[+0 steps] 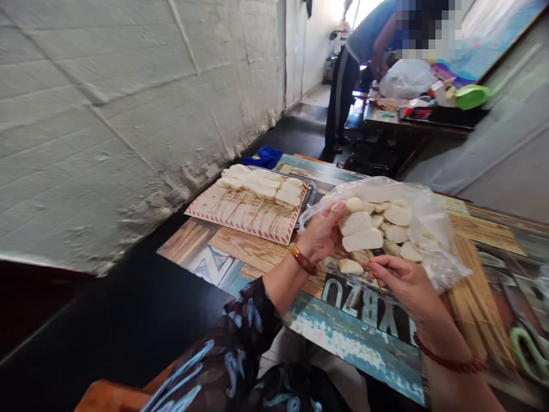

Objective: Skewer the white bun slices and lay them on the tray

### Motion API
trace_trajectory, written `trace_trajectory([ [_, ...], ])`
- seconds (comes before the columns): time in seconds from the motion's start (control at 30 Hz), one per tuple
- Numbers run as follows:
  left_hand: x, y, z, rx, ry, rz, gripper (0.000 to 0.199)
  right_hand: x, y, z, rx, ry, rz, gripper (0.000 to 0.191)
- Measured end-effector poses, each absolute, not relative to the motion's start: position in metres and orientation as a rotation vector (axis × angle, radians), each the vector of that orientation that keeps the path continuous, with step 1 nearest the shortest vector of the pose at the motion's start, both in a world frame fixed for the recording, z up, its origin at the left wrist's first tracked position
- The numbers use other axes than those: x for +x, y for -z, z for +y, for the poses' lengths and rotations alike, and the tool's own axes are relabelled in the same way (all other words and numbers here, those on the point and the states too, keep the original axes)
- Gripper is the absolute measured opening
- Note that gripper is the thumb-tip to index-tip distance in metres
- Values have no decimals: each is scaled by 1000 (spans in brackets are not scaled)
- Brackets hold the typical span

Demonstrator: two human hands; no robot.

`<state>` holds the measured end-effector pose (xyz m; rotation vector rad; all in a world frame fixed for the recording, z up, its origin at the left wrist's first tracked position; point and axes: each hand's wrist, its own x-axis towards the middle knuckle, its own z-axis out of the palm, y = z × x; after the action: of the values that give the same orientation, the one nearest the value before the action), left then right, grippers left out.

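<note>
My left hand (322, 233) is closed on several pale oval slices (362, 230) held above a clear plastic bag (433, 212). More slices (397, 233) lie inside the bag. My right hand (397, 280) pinches a thin stick just below the held slices, its fingertips near their lower edge. On the left, skewered slices (257, 182) rest in rows on a tray lined with red-edged printed paper (240, 214), their sticks pointing toward me. A bundle of bare wooden sticks (478, 303) lies right of the bag.
Green-handled scissors (529, 355) lie at the table's right edge. A blue cloth (263, 157) is behind the tray. A wall (128, 114) runs along the left. Farther back, a person (360, 63) bends over another cluttered table (420, 126).
</note>
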<state>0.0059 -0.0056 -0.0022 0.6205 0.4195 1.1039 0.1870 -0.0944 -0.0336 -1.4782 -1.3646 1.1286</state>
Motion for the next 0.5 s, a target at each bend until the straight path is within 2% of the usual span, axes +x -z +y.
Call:
trace_trajectory([
  [0.5,8,5,-13,613,-1076,450,60,184,36,-95,-1544,-1173,-1312,45],
])
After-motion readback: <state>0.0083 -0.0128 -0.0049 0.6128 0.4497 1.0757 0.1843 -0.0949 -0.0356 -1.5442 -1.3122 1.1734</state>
